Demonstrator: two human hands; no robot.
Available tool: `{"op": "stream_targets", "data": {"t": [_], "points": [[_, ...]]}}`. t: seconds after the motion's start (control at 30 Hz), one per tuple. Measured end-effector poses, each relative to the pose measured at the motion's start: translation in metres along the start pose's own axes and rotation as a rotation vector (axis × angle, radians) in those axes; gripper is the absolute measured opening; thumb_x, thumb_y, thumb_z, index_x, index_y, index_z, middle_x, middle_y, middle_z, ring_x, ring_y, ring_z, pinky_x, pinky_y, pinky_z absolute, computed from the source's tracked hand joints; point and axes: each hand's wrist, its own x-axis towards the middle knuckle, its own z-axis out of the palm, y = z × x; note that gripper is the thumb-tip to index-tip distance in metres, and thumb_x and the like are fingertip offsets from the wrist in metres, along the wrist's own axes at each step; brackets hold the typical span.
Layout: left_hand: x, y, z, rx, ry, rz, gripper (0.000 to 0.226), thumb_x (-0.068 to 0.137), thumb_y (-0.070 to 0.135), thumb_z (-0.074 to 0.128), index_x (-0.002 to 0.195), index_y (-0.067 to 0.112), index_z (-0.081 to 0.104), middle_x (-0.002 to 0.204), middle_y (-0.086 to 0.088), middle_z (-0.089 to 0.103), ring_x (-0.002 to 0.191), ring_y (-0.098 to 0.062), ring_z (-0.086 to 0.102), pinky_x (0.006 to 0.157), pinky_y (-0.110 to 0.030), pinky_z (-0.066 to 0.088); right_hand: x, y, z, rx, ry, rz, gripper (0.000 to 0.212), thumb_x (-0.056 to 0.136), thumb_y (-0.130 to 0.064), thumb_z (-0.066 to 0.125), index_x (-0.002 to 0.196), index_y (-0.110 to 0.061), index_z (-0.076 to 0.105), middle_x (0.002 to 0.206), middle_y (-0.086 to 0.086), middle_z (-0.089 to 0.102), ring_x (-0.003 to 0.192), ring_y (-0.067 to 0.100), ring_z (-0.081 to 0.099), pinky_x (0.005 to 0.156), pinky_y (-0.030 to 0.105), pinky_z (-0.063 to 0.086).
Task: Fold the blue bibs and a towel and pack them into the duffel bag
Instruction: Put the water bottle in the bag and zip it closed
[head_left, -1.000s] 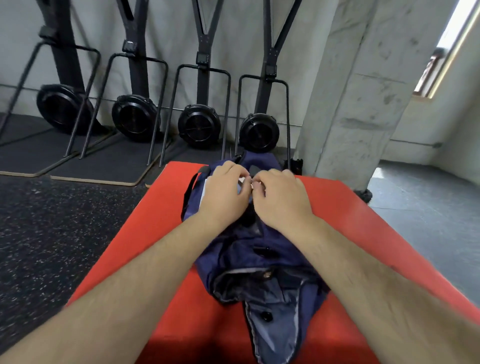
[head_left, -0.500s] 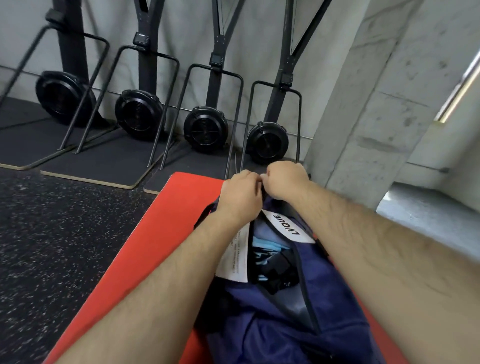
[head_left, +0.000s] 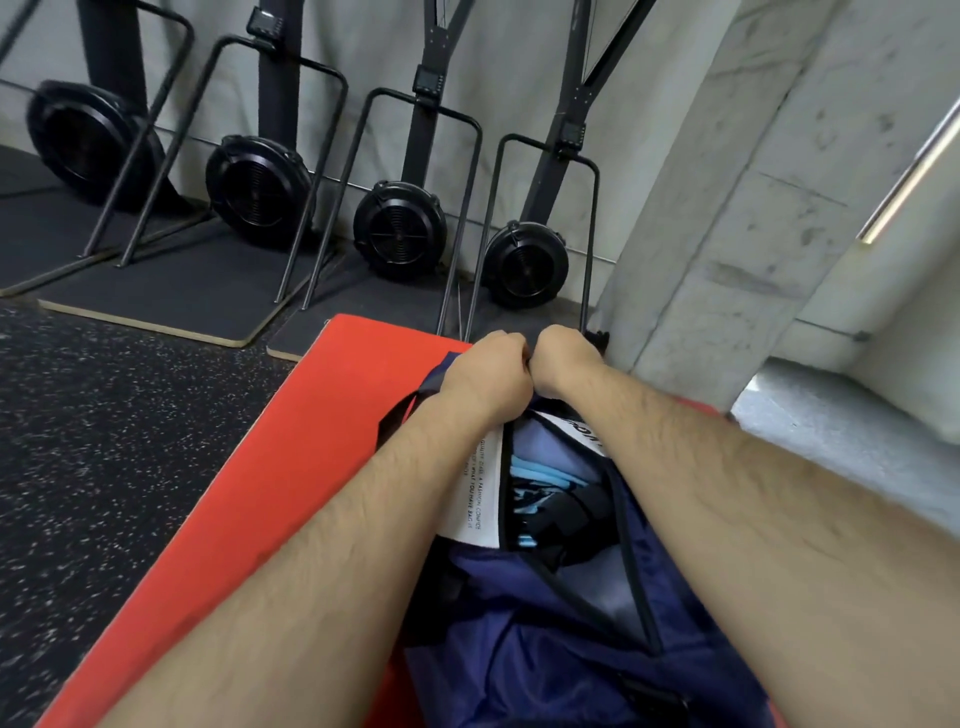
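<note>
Head view: the navy bag (head_left: 545, 623) lies lengthwise on the red mat (head_left: 291, 467), its long axis running straight away from the person. Both hands sit knuckle to knuckle at its far end. The left hand (head_left: 485, 371) and right hand (head_left: 563, 358) are curled tight, apparently pinching the zipper's end, though what the fingers hold is hidden behind the knuckles. The opening gapes from the fists back toward the body, showing light blue fabric (head_left: 540, 475) packed inside, likely the bibs. Neither hand is nearer. Closing the bag would probably mean drawing the zipper along that axis toward the person.
</note>
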Motion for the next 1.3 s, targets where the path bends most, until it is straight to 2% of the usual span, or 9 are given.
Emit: {"op": "stream_targets", "data": {"t": [0.07,0.2,0.4,0.6,0.8,0.93,1.0,1.17,1.3], "points": [[0.000,0.000,-0.001,-0.019,0.008,-0.001,0.030,0.087,0.017,0.050,0.113,0.009,0.063,0.116,-0.011,0.061,0.107,-0.030,0.058,0.092,-0.044,0.049,-0.002,0.002,0.001,0.026,0.026,-0.046,0.004,0.086,-0.012,0.064,0.088,-0.010,0.067,0.103,0.013,0.070,0.095,0.033,0.066,0.069,0.030,0.044],[0.001,-0.005,-0.001,-0.039,0.019,-0.042,0.028,0.084,0.013,0.051,0.110,0.010,0.062,0.114,-0.013,0.060,0.103,-0.031,0.060,0.089,-0.043,0.050,-0.006,0.010,0.002,0.080,0.052,-0.145,0.028,0.088,-0.020,0.059,0.062,-0.022,0.051,0.086,0.004,0.068,0.085,0.028,0.062,0.069,0.032,0.046],[-0.001,-0.009,-0.001,-0.116,-0.023,-0.130,0.030,0.082,0.006,0.048,0.108,0.016,0.061,0.106,-0.005,0.068,0.099,-0.026,0.062,0.089,-0.042,0.052,-0.010,0.009,-0.001,0.079,0.039,-0.194,0.009,0.083,-0.018,0.064,0.078,-0.025,0.066,0.090,-0.003,0.070,0.091,0.022,0.065,0.075,0.031,0.050],[-0.001,-0.013,-0.002,-0.134,0.023,-0.116,0.018,0.084,0.006,0.049,0.098,0.010,0.059,0.100,-0.008,0.068,0.095,-0.027,0.062,0.085,-0.040,0.051,-0.009,-0.007,0.006,-0.207,0.004,-0.230,0.023,0.091,-0.017,0.057,0.111,-0.012,0.068,0.113,0.010,0.068,0.105,0.033,0.066,0.077,0.034,0.046],[0.004,-0.020,-0.002,-0.163,0.071,-0.097,0.023,0.085,0.005,0.049,0.105,0.010,0.060,0.108,-0.011,0.064,0.099,-0.028,0.060,0.085,-0.038,0.050,-0.011,0.003,-0.005,-0.119,0.133,-0.280,0.024,0.090,-0.039,0.059,0.100,-0.018,0.064,0.103,0.008,0.067,0.096,0.033,0.062,0.071,0.034,0.042],[0.009,-0.024,-0.003,-0.198,0.041,0.024,0.045,0.075,0.013,0.040,0.108,0.031,0.065,0.102,-0.009,0.063,0.097,-0.030,0.062,0.086,-0.042,0.052,-0.017,0.020,-0.020,0.136,0.209,-0.375,0.009,0.089,-0.032,0.060,0.090,-0.025,0.064,0.086,-0.006,0.065,0.084,0.021,0.061,0.070,0.035,0.048],[0.013,-0.032,-0.004,-0.172,0.024,0.084,0.043,0.084,0.016,0.040,0.108,0.039,0.067,0.095,-0.005,0.059,0.095,-0.033,0.060,0.089,-0.041,0.049,-0.022,0.025,-0.027,0.170,0.218,-0.450,0.007,0.093,-0.030,0.059,0.093,-0.026,0.065,0.083,-0.010,0.062,0.083,0.017,0.060,0.072,0.035,0.048],[0.015,-0.036,-0.013,-0.131,-0.037,0.099,0.036,0.103,0.024,0.047,0.129,0.044,0.060,0.088,0.007,0.037,0.109,-0.029,0.046,0.104,-0.044,0.037,-0.027,0.030,-0.042,0.200,0.266,-0.513,0.006,0.091,-0.027,0.063,0.088,-0.027,0.068,0.086,-0.011,0.058,0.089,0.014,0.056,0.082,0.039,0.047],[0.014,-0.030,-0.016,-0.128,-0.117,0.137,0.028,0.102,0.026,0.047,0.124,0.039,0.060,0.090,0.005,0.035,0.109,-0.026,0.043,0.106,-0.046,0.035,-0.034,0.031,-0.046,0.253,0.268,-0.482,0.010,0.091,-0.023,0.065,0.081,-0.028,0.067,0.077,-0.016,0.057,0.081,0.012,0.056,0.080,0.038,0.049]]}}
